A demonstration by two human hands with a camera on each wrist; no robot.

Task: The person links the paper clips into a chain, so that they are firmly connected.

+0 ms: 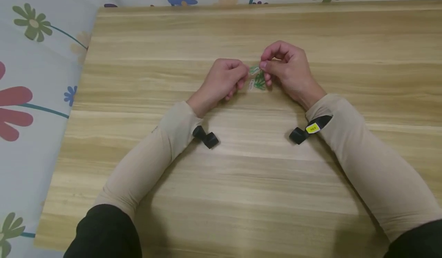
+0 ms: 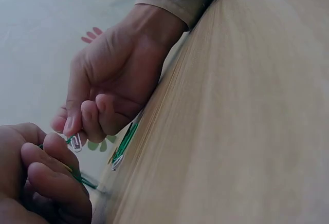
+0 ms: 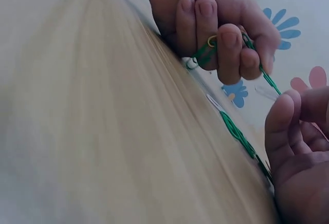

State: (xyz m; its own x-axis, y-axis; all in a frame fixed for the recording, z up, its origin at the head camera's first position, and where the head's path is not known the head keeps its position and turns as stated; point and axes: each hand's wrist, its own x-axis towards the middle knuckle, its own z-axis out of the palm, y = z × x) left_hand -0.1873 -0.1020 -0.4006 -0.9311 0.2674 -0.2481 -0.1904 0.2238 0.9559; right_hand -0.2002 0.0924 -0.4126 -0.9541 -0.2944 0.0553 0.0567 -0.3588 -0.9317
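Over the far middle of the table, my left hand (image 1: 221, 77) and right hand (image 1: 291, 67) face each other, fingertips a short gap apart. Linked green paper clips (image 3: 268, 81) run from the left thumb and fingers to the right fingertips, pinched at both ends. More green paper clips (image 3: 205, 58), with a yellow one (image 3: 212, 41) among them, hang from the curled left fingers. At the right fingertips a white paper clip (image 2: 77, 142) shows. Below and between the hands, a small pile of green paper clips (image 1: 259, 82) lies on the table beside another white paper clip (image 1: 251, 84).
The wood-grain table (image 1: 241, 166) spreads out on all sides of the hands. A flower-patterned cloth (image 1: 41, 66) borders its left and far edges. Small black wrist cameras (image 1: 210, 140) sit low over the tabletop under both forearms.
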